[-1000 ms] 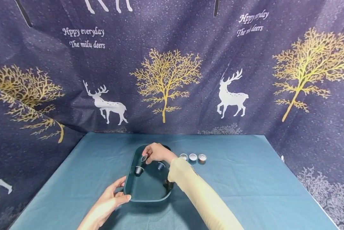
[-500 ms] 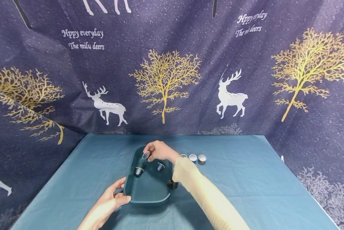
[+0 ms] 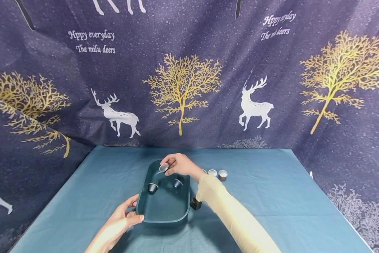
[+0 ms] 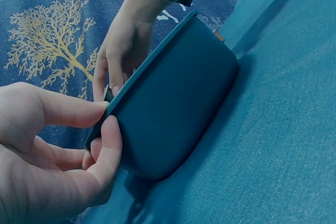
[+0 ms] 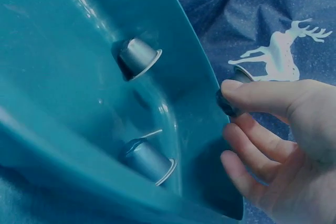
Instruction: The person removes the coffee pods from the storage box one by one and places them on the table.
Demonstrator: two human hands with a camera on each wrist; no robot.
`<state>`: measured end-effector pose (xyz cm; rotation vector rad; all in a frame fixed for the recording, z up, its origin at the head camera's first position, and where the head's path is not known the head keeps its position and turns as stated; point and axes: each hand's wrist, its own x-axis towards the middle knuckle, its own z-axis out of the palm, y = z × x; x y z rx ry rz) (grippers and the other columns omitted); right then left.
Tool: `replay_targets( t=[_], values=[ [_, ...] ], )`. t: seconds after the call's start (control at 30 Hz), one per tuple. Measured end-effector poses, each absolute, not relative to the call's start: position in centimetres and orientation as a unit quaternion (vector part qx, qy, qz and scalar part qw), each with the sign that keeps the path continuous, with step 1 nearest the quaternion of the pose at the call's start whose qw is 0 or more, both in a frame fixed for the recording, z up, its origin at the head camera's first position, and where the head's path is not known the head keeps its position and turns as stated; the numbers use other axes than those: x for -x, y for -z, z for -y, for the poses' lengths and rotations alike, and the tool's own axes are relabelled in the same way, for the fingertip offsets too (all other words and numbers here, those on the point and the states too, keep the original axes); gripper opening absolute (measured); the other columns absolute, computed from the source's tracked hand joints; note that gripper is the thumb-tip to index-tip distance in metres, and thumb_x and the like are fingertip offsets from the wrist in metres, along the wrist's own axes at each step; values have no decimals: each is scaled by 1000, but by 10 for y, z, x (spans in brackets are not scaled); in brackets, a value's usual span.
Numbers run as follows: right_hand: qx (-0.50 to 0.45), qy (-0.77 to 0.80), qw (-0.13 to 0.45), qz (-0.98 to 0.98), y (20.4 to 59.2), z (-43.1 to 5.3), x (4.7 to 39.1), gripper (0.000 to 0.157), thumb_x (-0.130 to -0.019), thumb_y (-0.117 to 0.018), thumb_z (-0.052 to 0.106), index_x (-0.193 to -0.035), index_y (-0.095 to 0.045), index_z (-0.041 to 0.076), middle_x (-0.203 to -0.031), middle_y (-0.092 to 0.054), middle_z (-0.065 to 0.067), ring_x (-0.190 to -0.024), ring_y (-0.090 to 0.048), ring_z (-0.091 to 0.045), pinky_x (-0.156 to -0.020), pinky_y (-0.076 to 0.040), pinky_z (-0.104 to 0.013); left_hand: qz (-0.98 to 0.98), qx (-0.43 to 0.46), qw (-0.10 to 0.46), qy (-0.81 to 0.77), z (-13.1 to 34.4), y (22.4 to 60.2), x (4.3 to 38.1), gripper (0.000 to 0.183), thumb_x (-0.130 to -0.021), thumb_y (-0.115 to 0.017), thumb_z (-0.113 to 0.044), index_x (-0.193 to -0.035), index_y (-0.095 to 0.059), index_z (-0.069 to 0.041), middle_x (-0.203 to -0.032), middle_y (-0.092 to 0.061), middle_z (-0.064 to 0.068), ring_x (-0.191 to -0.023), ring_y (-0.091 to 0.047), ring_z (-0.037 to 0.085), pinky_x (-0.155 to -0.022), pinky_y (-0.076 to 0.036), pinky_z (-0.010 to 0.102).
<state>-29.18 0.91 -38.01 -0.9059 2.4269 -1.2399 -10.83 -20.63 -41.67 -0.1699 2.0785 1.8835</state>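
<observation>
By the far edge of the tray (image 3: 164,209), the right hand (image 3: 180,164) pinches a capsule (image 3: 164,167), seemingly mid-transfer, next needing rim clearance, the left hand (image 3: 121,218) gripping the near-left corner.

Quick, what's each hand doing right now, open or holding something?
Left hand: gripping the teal bin by its rim.
Right hand: pinching a small capsule.

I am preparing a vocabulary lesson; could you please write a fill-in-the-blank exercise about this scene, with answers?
The right hand pinches a capsule between finger and ____.
The left hand grips the tub, where the capsules lying inside number ____.
In the head view, the capsules outside are to the ____ of the tub.
The printed deer are coloured ____.
Missing words: thumb; two; right; white.
</observation>
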Motion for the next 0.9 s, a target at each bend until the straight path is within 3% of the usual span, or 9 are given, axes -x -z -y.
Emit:
replay_targets(
  t=[0.23, 0.9],
  values=[
    [307, 426, 103, -845, 380, -16, 285, 41, -81, -79, 5, -120, -71, 13, -106, -73, -4, -89, -68, -9, -80, -54, -25, -729, 59, 165, -662, 207, 419, 109, 79, -89, -64, -4, -155, -20, 1, -130, -29, 20, -99, -63, 21, -88, -51, 35],
    [288, 447, 41, -846, 389, -49, 283, 38, -83, -77, 8, -119, -69, 17, -106, -72, -2, -92, -67, -13, -82, -53, -33, -727, 53, 175, -661, 209, 418, 108, 79, -90, -65, -7, -155, -19, 0, -130, -30, 19, -100, -63, 21, -91, -51, 36]
  ],
)
